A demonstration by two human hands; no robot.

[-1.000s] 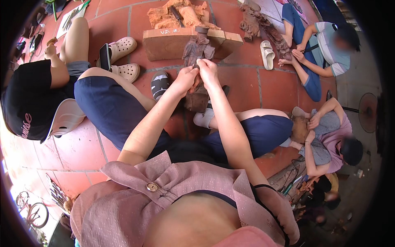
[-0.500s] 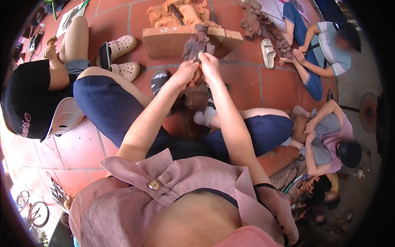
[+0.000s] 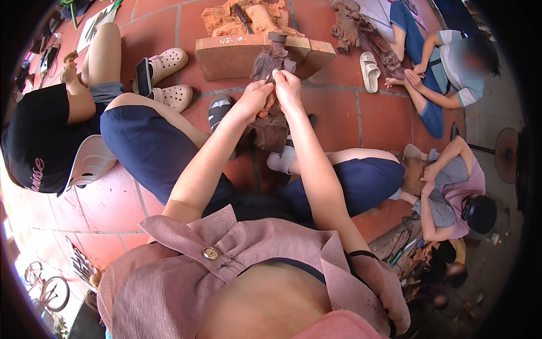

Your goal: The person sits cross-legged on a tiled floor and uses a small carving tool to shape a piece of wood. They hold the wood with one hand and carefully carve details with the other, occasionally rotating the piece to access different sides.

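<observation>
A dark brown carved wooden figure stretches away from me between my feet, its far end against a thick wooden block. Its squared base is at the near end, between my shins. My left hand is closed over the middle of the carving, fingers curled. Close beside it, my right hand is closed too, its thumb pressed down near the left fingertips. Whatever small piece the fingers pinch is hidden. A patch of orange wood shows just below the hands.
On the block lies an orange wood carving with a dark-handled tool. A person in a black cap sits close at left, beside beige clogs. Two people work at right, near a white sandal and another dark carving.
My hands stay on the carving with only a slight shift of the fingers. The base has tilted a little. At right, the person in the white shirt has moved their head slightly.
</observation>
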